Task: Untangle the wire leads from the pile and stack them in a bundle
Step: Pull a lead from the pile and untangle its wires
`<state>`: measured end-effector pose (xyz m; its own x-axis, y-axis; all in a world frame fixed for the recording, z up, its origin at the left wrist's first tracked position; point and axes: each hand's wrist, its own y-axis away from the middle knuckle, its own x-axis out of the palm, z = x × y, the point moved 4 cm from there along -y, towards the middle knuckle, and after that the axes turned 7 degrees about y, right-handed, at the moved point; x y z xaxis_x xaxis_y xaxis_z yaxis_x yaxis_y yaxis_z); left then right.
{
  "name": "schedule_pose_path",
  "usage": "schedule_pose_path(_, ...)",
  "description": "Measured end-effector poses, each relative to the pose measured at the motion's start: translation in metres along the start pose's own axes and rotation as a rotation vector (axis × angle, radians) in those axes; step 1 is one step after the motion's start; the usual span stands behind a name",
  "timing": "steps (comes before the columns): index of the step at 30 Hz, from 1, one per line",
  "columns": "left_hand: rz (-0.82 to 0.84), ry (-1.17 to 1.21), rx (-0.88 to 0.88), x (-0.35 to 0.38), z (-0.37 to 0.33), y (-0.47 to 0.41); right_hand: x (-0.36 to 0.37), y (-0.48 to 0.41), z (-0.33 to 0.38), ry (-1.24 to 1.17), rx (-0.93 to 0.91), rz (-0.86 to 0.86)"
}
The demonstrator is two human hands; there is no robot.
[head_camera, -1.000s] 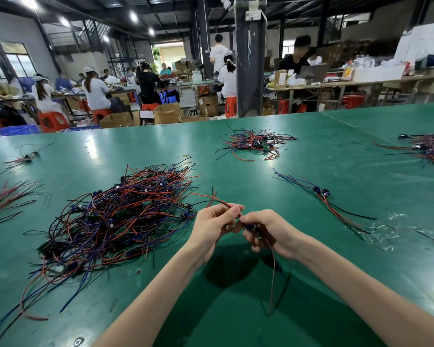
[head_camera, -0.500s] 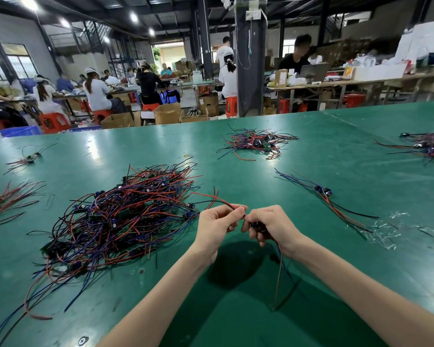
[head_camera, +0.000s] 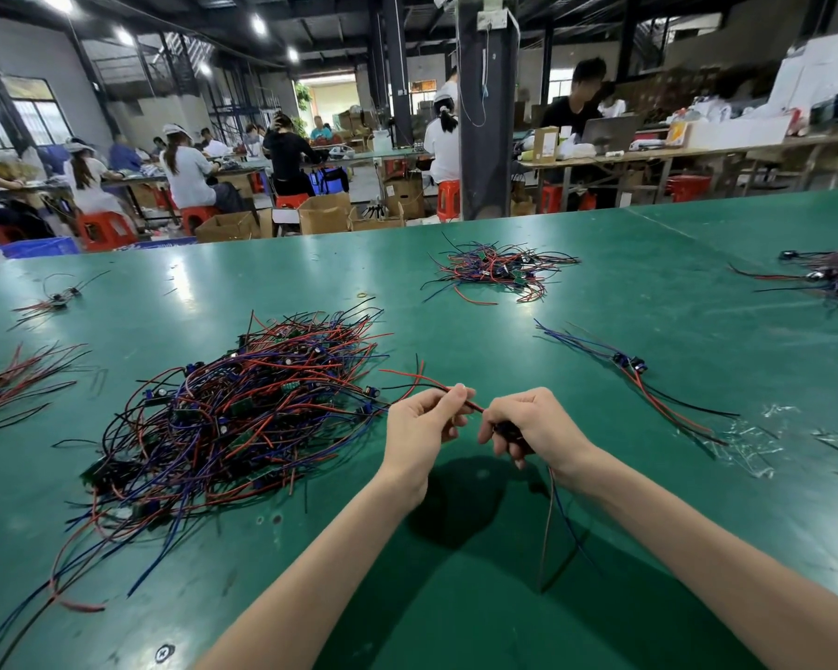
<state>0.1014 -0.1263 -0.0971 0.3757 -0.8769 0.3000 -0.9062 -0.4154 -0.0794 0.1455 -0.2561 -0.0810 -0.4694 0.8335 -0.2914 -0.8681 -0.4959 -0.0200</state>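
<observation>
Left hand (head_camera: pixel 421 427) drew lead (head_camera: pixel 475 406) out beside pile (head_camera: pixel 243 413) edge.

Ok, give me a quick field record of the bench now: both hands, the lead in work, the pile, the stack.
left hand: pinches the red wire of the held lead
right hand: grips the same lead's dark component; its wires hang below toward the green table
tangled pile: on the table, left of the hands
sorted bundle: right of the hands, a few leads lying aligned
lead free of pile: cannot tell
far pile: beyond the hands, apart from both
</observation>
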Motion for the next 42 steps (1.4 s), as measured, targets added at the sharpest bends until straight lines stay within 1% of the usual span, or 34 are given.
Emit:
schedule_pose_path(2, 0.003, 0.013, -0.011, -0.002, 0.0, -0.001, 0.001, 0.0, 0.0, -0.001, -0.002, 0.006)
schedule_pose_path(4, 0.009, -0.041, 0.019, -0.003, -0.001, -0.002, 0.002, 0.001, -0.001, 0.016, -0.008, 0.004)
schedule_pose_path(6, 0.017, -0.208, 0.131, -0.005, -0.004, -0.001, 0.005, 0.002, -0.002, 0.071, -0.013, -0.002)
schedule_pose_path(8, 0.043, -0.428, 0.294, -0.005, -0.007, -0.001, 0.006, 0.003, -0.003, 0.135, -0.01, 0.0)
schedule_pose_path(10, 0.049, -0.527, 0.373, -0.004, -0.008, 0.0, 0.006, 0.003, -0.004, 0.154, -0.001, 0.001)
schedule_pose_path(11, 0.037, -0.515, 0.355, -0.005, -0.008, -0.001, 0.005, 0.003, -0.004, 0.144, 0.005, -0.002)
schedule_pose_path(12, 0.016, -0.453, 0.3, -0.006, -0.008, -0.002, 0.004, 0.002, -0.004, 0.128, 0.01, -0.005)
schedule_pose_path(14, -0.038, -0.242, 0.163, -0.009, -0.006, -0.007, 0.003, 0.002, -0.002, 0.106, 0.013, 0.001)
schedule_pose_path(16, -0.089, -0.035, 0.075, -0.014, -0.005, -0.01, 0.004, 0.002, -0.002, 0.105, 0.01, 0.019)
schedule_pose_path(17, -0.103, 0.015, 0.055, -0.016, -0.004, -0.012, 0.005, 0.002, -0.001, 0.107, 0.008, 0.027)
schedule_pose_path(19, -0.096, 0.014, 0.043, -0.019, -0.003, -0.014, 0.005, 0.003, -0.001, 0.102, 0.005, 0.032)
schedule_pose_path(21, -0.077, -0.091, 0.089, -0.022, -0.003, -0.014, 0.004, 0.004, -0.001, 0.107, -0.01, 0.027)
schedule_pose_path(22, -0.064, -0.214, 0.161, -0.023, -0.004, -0.015, 0.005, 0.005, 0.0, 0.122, -0.021, 0.024)
schedule_pose_path(24, -0.023, -0.552, 0.385, -0.021, -0.01, -0.015, 0.006, 0.006, 0.0, 0.179, -0.04, 0.017)
schedule_pose_path(25, -0.012, -0.67, 0.481, -0.019, -0.012, -0.014, 0.006, 0.006, 0.0, 0.209, -0.046, 0.014)
schedule_pose_path(26, -0.021, -0.708, 0.521, -0.018, -0.013, -0.014, 0.007, 0.006, -0.001, 0.227, -0.047, 0.011)
schedule_pose_path(27, -0.039, -0.675, 0.496, -0.019, -0.014, -0.014, 0.006, 0.005, -0.001, 0.23, -0.041, 0.007)
schedule_pose_path(28, -0.06, -0.569, 0.42, -0.02, -0.014, -0.016, 0.005, 0.004, -0.001, 0.221, -0.033, 0.001)
schedule_pose_path(30, -0.101, -0.254, 0.235, -0.024, -0.01, -0.019, 0.003, 0.002, -0.002, 0.189, -0.015, -0.005)
schedule_pose_path(32, -0.146, -0.022, 0.113, -0.026, -0.008, -0.021, 0.001, 0.001, -0.002, 0.167, -0.004, 0.0)
schedule_pose_path(34, -0.167, 0.095, 0.032, -0.03, -0.007, -0.022, 0.001, 0.001, -0.003, 0.166, -0.006, 0.01)
schedule_pose_path(35, -0.164, 0.086, 0.031, -0.031, -0.008, -0.022, 0.001, 0.002, -0.003, 0.172, -0.008, 0.012)
schedule_pose_path(36, -0.158, 0.001, 0.078, -0.033, -0.009, -0.022, 0.001, 0.002, -0.003, 0.181, -0.013, 0.012)
schedule_pose_path(39, -0.1, -0.525, 0.362, -0.036, -0.019, -0.021, 0.002, 0.004, -0.003, 0.222, -0.039, 0.011)
schedule_pose_path(40, -0.1, -0.596, 0.411, -0.035, -0.021, -0.022, 0.002, 0.004, -0.003, 0.233, -0.045, 0.012)
schedule_pose_path(41, -0.111, -0.568, 0.399, -0.035, -0.022, -0.023, 0.002, 0.004, -0.002, 0.236, -0.048, 0.011)
schedule_pose_path(42, -0.131, -0.453, 0.337, -0.036, -0.022, -0.024, 0.001, 0.003, -0.001, 0.231, -0.049, 0.007)
